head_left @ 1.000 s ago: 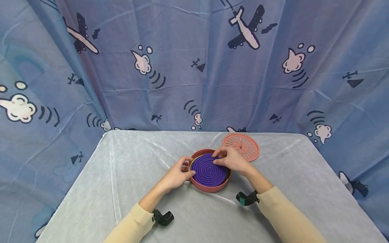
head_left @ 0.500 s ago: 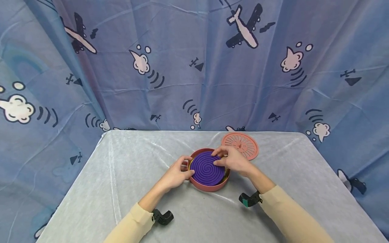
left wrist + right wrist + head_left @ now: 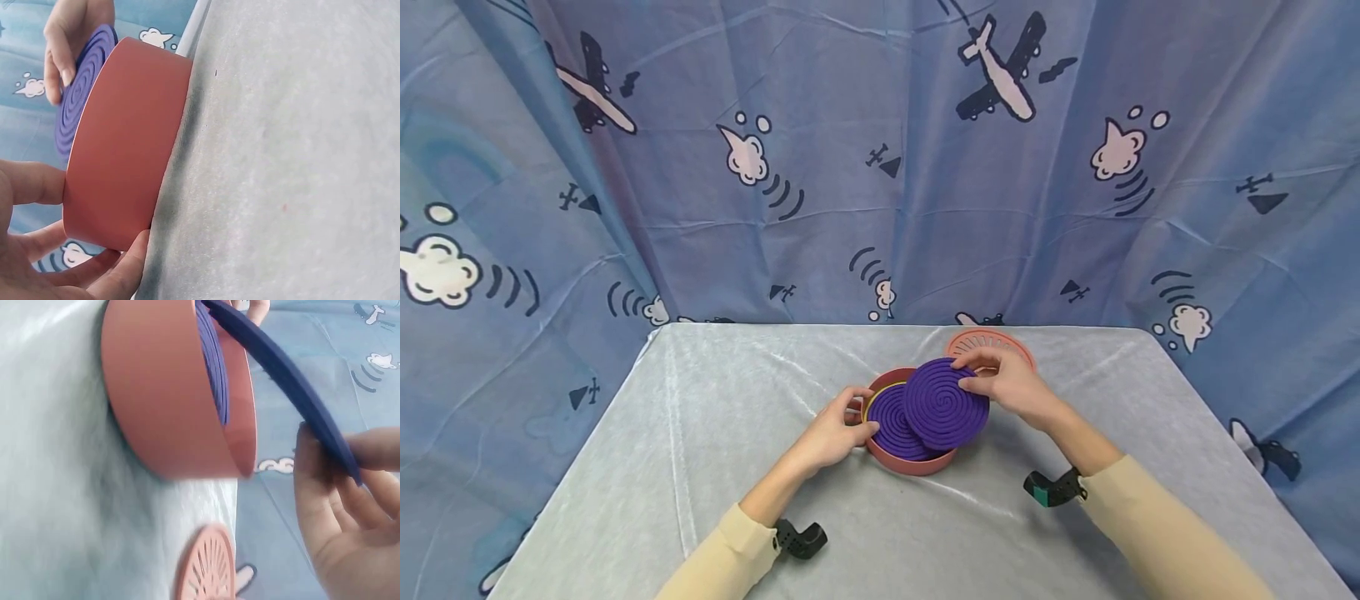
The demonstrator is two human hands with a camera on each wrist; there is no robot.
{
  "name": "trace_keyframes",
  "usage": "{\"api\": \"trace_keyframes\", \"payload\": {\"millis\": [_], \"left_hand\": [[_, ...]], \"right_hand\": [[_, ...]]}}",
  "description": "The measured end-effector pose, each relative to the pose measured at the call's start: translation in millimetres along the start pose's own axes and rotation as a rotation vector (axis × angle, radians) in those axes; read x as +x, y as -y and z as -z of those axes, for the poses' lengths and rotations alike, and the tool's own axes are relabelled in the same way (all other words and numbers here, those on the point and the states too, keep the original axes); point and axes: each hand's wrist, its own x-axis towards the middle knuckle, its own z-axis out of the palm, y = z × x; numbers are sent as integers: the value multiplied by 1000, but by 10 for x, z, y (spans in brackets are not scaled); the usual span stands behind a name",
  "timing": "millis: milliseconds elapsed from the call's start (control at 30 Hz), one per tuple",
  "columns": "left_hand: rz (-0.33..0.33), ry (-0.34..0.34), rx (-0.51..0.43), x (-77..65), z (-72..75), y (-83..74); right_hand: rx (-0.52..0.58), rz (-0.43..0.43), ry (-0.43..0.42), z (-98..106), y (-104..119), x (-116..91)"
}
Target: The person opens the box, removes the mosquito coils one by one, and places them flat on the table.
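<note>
A round red mosquito coil box stands on the table with its top uncovered. My left hand grips its left side, with fingers against the wall and at the rim. My right hand pinches a purple mosquito coil by its upper right edge, between thumb and fingers. That coil is tilted, above the right part of the box, and overlaps it in the head view. Inside the box lies another purple coil, partly hidden by the held one. A thin yellow edge shows along the inner left wall.
The slotted pink lid lies on the table behind my right hand, partly covered by it. A white cloth covers the table, and a blue patterned curtain hangs behind and at both sides.
My right hand has lifted the top purple coil up and to the right, uncovering the second coil beneath. My left hand has kept its place on the box.
</note>
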Motion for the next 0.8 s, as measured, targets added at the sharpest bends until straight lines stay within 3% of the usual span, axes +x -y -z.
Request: {"api": "trace_keyframes", "payload": {"millis": [233,467,800], "left_hand": [[15,-2,8,0,3,0],[-7,-2,-46,7,11,23],[0,10,-53,5,3,-4]], "right_hand": [[-37,21,-15,335,-26,-149],[-101,16,-52,662,-60,-268],[-214,-23,-160,1149,-328,-443]]}}
